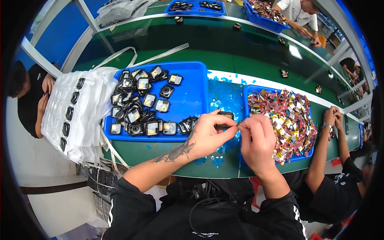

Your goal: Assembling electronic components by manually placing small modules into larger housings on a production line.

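My left hand (pixel 211 135) is closed round a black smartwatch case (pixel 226 115), holding it by its edge above the table. Close beside it, my right hand (pixel 259 140) is in a pinch, its fingertips meeting the left thumb at the case's near side. Whatever those right fingers grip is too small and covered to make out. Left of my hands lies a blue tray (pixel 203 86) with many loose black watch cases (pixel 143 83), some showing pale square insides. To the right, a blue bin (pixel 247 91) holds a heap of small red, yellow and silver electronic parts (pixel 290 124).
White plastic trays (pixel 76 116) are stacked at the left, a few watch cases in the top one. Scraps of blue film (pixel 224 100) litter the table between the bins. Beyond runs a green conveyor belt (pixel 224 48) carrying small parts. Co-workers' hands (pixel 334 117) are at the right.
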`<state>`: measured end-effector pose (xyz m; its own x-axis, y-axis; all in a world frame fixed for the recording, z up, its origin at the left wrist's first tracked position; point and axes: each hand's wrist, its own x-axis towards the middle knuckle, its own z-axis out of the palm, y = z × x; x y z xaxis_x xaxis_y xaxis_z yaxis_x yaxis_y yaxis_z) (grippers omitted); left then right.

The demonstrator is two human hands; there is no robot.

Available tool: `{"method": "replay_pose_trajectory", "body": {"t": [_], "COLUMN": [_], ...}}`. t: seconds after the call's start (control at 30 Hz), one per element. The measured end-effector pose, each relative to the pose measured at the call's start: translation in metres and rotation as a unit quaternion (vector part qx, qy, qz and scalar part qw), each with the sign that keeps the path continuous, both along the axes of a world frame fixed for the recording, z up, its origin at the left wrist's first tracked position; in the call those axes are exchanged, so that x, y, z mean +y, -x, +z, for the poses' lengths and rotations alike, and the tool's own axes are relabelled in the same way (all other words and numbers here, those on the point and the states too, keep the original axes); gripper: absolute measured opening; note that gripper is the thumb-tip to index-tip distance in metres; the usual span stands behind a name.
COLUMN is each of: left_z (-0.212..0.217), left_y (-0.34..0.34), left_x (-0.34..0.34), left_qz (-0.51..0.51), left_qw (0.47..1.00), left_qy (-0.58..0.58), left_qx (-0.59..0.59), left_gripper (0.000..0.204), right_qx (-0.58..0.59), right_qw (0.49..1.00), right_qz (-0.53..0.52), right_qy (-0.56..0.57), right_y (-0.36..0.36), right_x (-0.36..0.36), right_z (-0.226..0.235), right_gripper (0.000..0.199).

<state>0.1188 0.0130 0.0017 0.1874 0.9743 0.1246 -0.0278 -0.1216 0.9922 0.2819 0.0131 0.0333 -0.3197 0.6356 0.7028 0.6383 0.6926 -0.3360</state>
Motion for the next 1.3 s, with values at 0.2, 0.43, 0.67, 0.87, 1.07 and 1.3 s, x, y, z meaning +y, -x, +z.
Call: {"method": "replay_pose_trajectory", "body": {"t": [0.2, 0.43, 0.67, 0.87, 1.07, 1.3], "left_z": [0.004, 0.015, 0.008, 0.004, 0.01, 0.006], "left_y": [0.008, 0.02, 0.019, 0.013, 0.014, 0.013], "left_x": [0.003, 0.004, 0.004, 0.006, -0.003, -0.001], "left_qz": [-0.017, -0.146, -0.204, 0.026, -0.062, -0.09], "left_qw": [0.997, 0.965, 0.957, 0.993, 0.989, 0.977], "left_qy": [0.051, 0.159, 0.138, 0.023, 0.073, 0.07], "left_qx": [-0.048, -0.151, -0.151, -0.111, -0.116, -0.18], "left_gripper": [0.012, 0.011, 0.016, 0.042, 0.046, 0.04], "right_qx": [0.037, 0.226, 0.404, 0.377, 0.186, 0.166], "right_qw": [0.994, 0.892, 0.767, 0.85, 0.941, 0.949], "right_qz": [0.063, 0.152, 0.266, 0.106, 0.013, 0.0], "right_qy": [0.08, 0.36, 0.421, 0.353, 0.282, 0.268], "right_y": [-0.009, -0.008, -0.015, -0.011, 0.011, 0.013], "right_x": [-0.003, 0.007, 0.01, -0.003, 0.006, 0.007], "right_z": [0.003, -0.003, -0.015, 0.001, 0.0, 0.01], "right_gripper": [0.018, 0.02, 0.015, 0.016, 0.013, 0.011]}}
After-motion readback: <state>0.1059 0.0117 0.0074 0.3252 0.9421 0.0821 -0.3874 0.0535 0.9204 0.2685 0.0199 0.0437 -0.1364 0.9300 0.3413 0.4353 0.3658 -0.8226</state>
